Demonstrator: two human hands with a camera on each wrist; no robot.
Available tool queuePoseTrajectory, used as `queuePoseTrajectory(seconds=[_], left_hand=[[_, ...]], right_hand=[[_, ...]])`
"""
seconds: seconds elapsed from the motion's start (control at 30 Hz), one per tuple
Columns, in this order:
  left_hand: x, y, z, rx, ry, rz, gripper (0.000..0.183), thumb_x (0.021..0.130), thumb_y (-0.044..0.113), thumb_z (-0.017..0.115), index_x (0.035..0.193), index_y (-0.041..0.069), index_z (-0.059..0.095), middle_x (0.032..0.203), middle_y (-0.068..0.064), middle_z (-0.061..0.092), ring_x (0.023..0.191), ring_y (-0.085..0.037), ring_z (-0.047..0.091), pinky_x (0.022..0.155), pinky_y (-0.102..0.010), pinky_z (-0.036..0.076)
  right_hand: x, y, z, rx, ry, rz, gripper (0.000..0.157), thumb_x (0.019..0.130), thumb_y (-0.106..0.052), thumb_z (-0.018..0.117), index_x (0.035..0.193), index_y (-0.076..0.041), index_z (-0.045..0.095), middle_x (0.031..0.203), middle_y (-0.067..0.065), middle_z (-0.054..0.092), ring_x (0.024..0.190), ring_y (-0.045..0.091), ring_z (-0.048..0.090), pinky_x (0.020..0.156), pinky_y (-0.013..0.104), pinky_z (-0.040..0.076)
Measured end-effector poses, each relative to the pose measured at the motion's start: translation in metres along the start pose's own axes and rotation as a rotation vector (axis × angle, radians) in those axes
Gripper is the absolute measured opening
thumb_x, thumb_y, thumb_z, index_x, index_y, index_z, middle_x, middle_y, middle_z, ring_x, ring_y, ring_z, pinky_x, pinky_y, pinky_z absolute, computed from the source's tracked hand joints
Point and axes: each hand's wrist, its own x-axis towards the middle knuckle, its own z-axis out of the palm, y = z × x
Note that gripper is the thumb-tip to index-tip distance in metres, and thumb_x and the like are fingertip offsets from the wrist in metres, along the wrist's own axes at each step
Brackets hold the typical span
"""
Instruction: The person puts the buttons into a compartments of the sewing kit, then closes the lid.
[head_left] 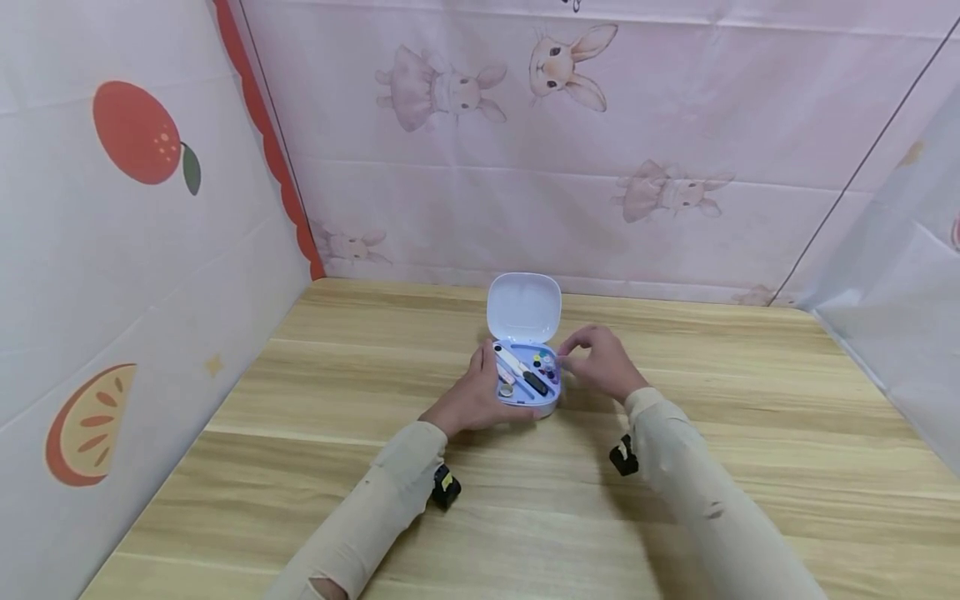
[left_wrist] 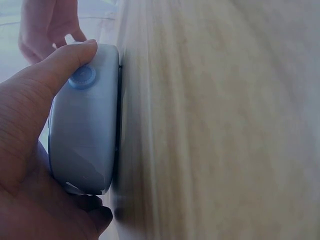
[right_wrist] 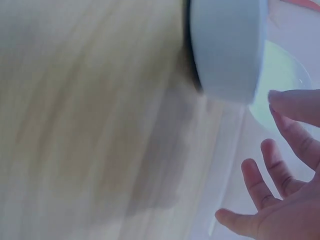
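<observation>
A sewing-kit-like box (head_left: pixel 547 408) stands on the table with its white lid (head_left: pixel 523 307) raised at the back. Its blue tray holds a white-and-black tool (head_left: pixel 534 382), a round silvery piece (head_left: pixel 506 390) and several small coloured button-like pieces (head_left: pixel 537 361). My left hand (head_left: pixel 480 396) grips the box from the left, the thumb along its front beside a round blue catch (left_wrist: pixel 82 77). At the tray's right edge is my right hand (head_left: pixel 600 362), thumb and index fingertips meeting, other fingers spread. Whether something tiny sits between those fingertips, I cannot tell.
The wood-grain table (head_left: pixel 337 350) runs back to a pink rabbit-print cloth wall (head_left: pixel 525 192). A white fruit-print cloth (head_left: pixel 165 275) borders the left side, and another pale cloth (head_left: pixel 885 275) the right. Black wrist cameras (head_left: pixel 446 487) hang under both sleeves.
</observation>
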Motion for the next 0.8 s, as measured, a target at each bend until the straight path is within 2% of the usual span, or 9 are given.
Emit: queuePoseTrajectory(seconds=[0.17,0.4,0.63,0.8], left_hand=[[0.001,0.000,0.000,-0.003,0.015,0.023,0.138,0.073,0.056,0.086,0.161,0.009,-0.008,0.160,-0.018,0.019,0.133,-0.034,0.044,0.110,-0.047,0.040],[0.000,0.000,0.000,0.007,0.013,0.022,0.137,0.074,0.056,0.086,0.161,0.008,-0.008,0.161,-0.019,0.018,0.132,-0.034,0.045,0.110,-0.048,0.040],[0.000,0.000,-0.001,0.004,0.018,0.025,0.136,0.073,0.056,0.086,0.161,0.007,-0.006,0.160,-0.020,0.018,0.132,-0.036,0.044,0.110,-0.049,0.040],[0.001,0.000,0.000,-0.002,0.020,0.028,0.136,0.073,0.056,0.086,0.161,0.007,-0.006,0.160,-0.020,0.019,0.131,-0.035,0.045,0.109,-0.049,0.041]], right_hand=[[-0.008,0.010,-0.024,-0.058,-0.010,0.007,0.010,0.092,-0.010,0.072,0.097,-0.001,0.075,0.116,0.020,0.066,0.116,0.041,0.053,0.101,0.059,0.041],[-0.024,0.027,-0.052,-0.160,-0.105,-0.019,0.006,0.091,-0.008,0.074,0.091,-0.003,0.076,0.111,0.019,0.065,0.109,0.042,0.053,0.094,0.059,0.043],[-0.033,0.040,-0.064,-0.236,-0.207,-0.055,0.004,0.087,-0.002,0.075,0.083,-0.003,0.075,0.104,0.015,0.070,0.106,0.039,0.054,0.092,0.058,0.044],[-0.037,0.042,-0.068,-0.287,-0.286,-0.078,0.020,0.076,0.009,0.071,0.076,-0.010,0.076,0.094,0.006,0.072,0.106,0.040,0.060,0.098,0.061,0.044]])
